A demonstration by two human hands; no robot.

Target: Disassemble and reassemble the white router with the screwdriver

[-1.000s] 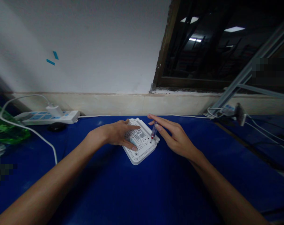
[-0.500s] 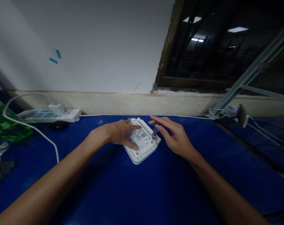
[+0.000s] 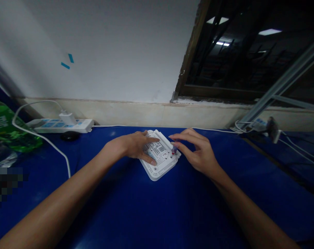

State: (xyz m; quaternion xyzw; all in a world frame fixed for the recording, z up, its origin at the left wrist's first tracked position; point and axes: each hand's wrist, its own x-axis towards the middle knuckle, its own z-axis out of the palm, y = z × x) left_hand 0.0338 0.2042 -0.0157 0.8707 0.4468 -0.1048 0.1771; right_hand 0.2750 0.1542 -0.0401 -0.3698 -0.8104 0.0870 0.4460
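We have the white device (image 3: 162, 159) lying on the blue tabletop (image 3: 157, 214), label side up, and we take it as our landmark for everything else. Our left hand (image 3: 137, 144) lies over its left side, thumb and fingers spread apart and resting on the perforated cover, with nothing pinched between them. Our right hand (image 3: 199, 150) is just beside its right edge, thumb and fingertips pinching what looks like a small screwdriver (image 3: 174, 148), tilted, its red lower end at the recess in the device's right corner. As for progress, the cover looks seated on the device, and we judge the work to be underway at that one corner. The recess (image 3: 155, 168) at the device's near corner has no tool in it; whether a screw sits there, or at the right corner, is too small for us to tell. The device's far-left part is partly hidden under our left hand, so we cannot count what is finished or left there, nor say whether the screwdriver is tightening or loosening. Well to the left of the device are a power strip (image 3: 49, 126) and a black object (image 3: 70, 136).
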